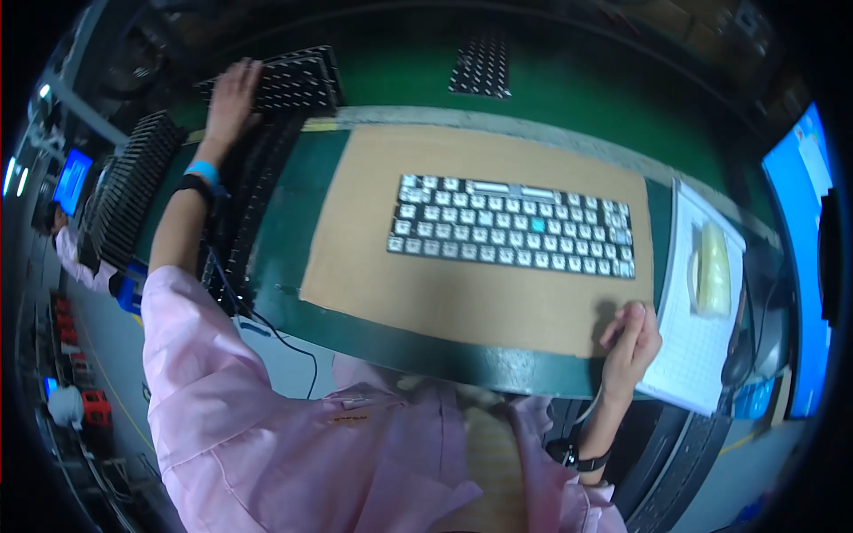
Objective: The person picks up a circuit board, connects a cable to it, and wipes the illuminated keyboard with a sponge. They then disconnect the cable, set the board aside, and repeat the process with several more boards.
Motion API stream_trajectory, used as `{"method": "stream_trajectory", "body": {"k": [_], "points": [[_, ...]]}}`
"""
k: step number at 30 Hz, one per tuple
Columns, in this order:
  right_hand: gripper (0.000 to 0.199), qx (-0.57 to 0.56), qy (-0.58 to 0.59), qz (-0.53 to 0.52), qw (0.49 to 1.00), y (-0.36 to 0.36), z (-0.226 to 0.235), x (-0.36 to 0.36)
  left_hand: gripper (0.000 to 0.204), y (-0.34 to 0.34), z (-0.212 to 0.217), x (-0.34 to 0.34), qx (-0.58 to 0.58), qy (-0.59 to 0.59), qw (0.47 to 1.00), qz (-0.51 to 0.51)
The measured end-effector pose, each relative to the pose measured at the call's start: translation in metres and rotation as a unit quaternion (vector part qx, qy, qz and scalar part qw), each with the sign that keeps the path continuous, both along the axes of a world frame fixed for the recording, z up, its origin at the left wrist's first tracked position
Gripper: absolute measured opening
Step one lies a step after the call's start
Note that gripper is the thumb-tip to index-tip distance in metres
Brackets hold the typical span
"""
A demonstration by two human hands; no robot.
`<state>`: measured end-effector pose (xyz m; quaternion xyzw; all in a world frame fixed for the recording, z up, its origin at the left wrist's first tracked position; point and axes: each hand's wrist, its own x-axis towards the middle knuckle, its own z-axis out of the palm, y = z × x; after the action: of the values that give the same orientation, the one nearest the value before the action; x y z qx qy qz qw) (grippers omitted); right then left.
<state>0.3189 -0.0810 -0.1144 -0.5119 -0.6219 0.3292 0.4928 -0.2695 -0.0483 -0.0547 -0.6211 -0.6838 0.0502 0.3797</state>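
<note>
A compact keyboard assembly [511,226] lies on a tan cardboard sheet [355,258], its black plate filled with white switches and one teal switch. My left hand [235,99] is stretched out to the far left, its fingers extended over the near end of a black perforated plate [298,84]. It seems to touch that plate; its fingertips are partly lost against the dark background. At the cardboard's near right corner, my right hand [633,342] is curled closed, the fingers bent inward, and nothing shows between them. It is apart from the keyboard.
Another black perforated plate [481,67] lies on the green surface beyond. A rack of upright dark plates [133,186] stands at left. To the right are a paper sheet [680,346] with a pale yellow wrapped roll [713,271], a dark mouse [737,364] and a blue-lit monitor [804,266].
</note>
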Motion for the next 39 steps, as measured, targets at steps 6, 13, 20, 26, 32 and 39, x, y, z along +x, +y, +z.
{"method": "stream_trajectory", "body": {"k": [6,13,20,26,32,39], "points": [[0.030,0.005,0.030,0.003,1.000,0.000,0.006,0.000,0.091,-0.006,0.062,0.030,0.169,0.007,0.976,-0.140],[0.027,-0.015,0.099,0.021,0.995,0.004,0.003,0.001,0.095,0.015,0.090,0.238,-0.165,-0.123,0.934,-0.292],[0.032,-0.017,0.100,0.017,0.995,0.005,0.005,0.002,0.094,0.040,0.019,0.333,-0.342,-0.226,0.869,-0.278],[0.032,0.022,0.028,-0.021,0.999,0.007,0.005,0.004,0.095,0.016,-0.006,0.317,-0.312,-0.336,0.842,-0.284],[0.033,0.130,-0.083,-0.060,0.986,0.017,-0.004,0.006,0.093,0.002,-0.019,0.311,-0.273,-0.404,0.829,-0.274],[0.034,0.095,-0.115,-0.054,0.987,0.019,-0.010,0.006,0.090,0.005,-0.022,0.312,-0.248,-0.412,0.826,-0.293]]}}
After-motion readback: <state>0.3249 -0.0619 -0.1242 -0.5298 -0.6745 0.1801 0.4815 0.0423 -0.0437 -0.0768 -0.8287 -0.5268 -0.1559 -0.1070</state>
